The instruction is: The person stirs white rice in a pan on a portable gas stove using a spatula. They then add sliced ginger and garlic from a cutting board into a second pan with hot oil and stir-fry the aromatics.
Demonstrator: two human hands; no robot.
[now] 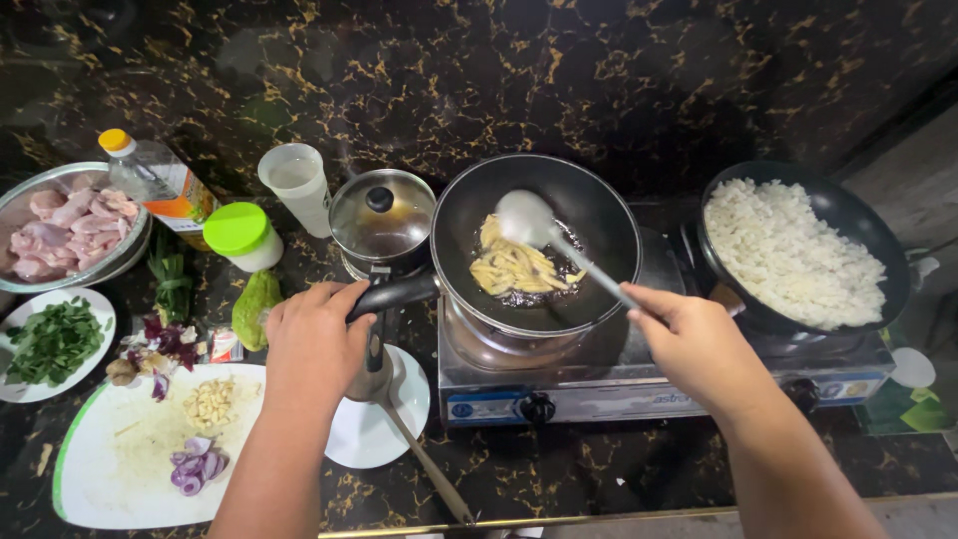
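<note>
A black wok (599, 215) sits on a small gas stove (559, 394), with pale yellow strips (514, 268) frying in oil inside it. My left hand (314, 344) grips the wok's black handle (399, 292) at its left side. My right hand (694, 344) holds the long handle of a metal ladle (526, 219), whose bowl rests over the frying strips.
A black pan of white rice (793, 250) stands on the right. Left of the wok are a lidded steel pot (382, 220), a white cup (296, 183), an oil bottle (160, 185), a green-lidded jar (241, 236), raw chicken (65, 225), greens (52, 341) and a cutting board (130, 469) with shallots and garlic.
</note>
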